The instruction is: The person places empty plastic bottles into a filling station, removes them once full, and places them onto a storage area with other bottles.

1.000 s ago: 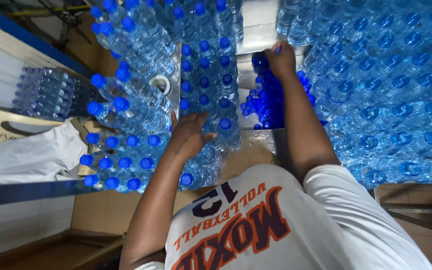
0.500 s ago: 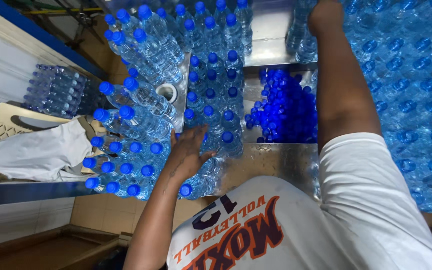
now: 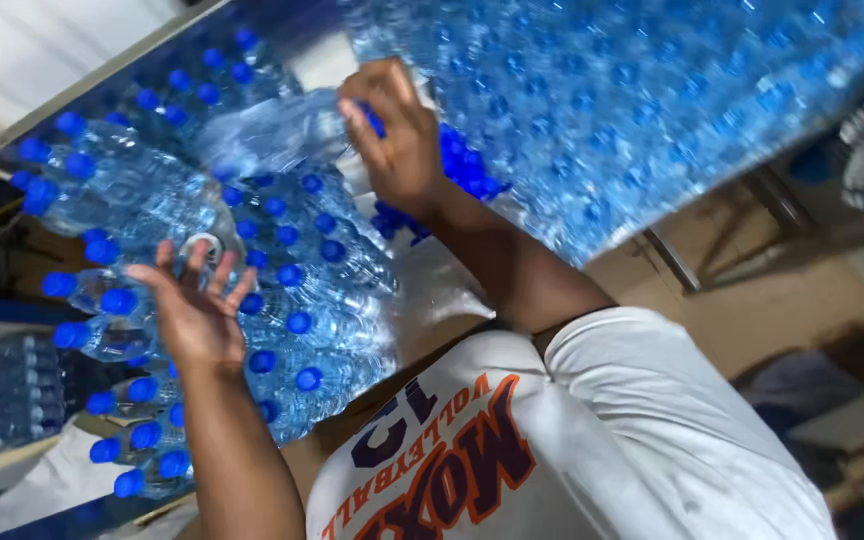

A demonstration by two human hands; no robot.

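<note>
Right hand (image 3: 402, 140) gripping a clear water bottle (image 3: 272, 135) with clenched fingers, lifting it above the blue-capped bottle packs (image 3: 292, 290). Left hand (image 3: 195, 315) hovering over the packs, fingers spread, holding nothing.

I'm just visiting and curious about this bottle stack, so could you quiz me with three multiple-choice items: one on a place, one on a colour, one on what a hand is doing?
1. Where is the right hand?
A. Up on a clear bottle at the top of the stack
B. Flat on the floor
C. In a pocket

2. What colour are the bottle caps?
A. Red
B. Blue
C. Yellow

3. How is the left hand?
A. Closed in a fist
B. Wrapped round a cup
C. Open, fingers spread, by the bottles

Answers: 1 A, its fingers curl on the clear bottle. 2 B, every cap in view is blue. 3 C, the palm is open with nothing gripped.
</note>
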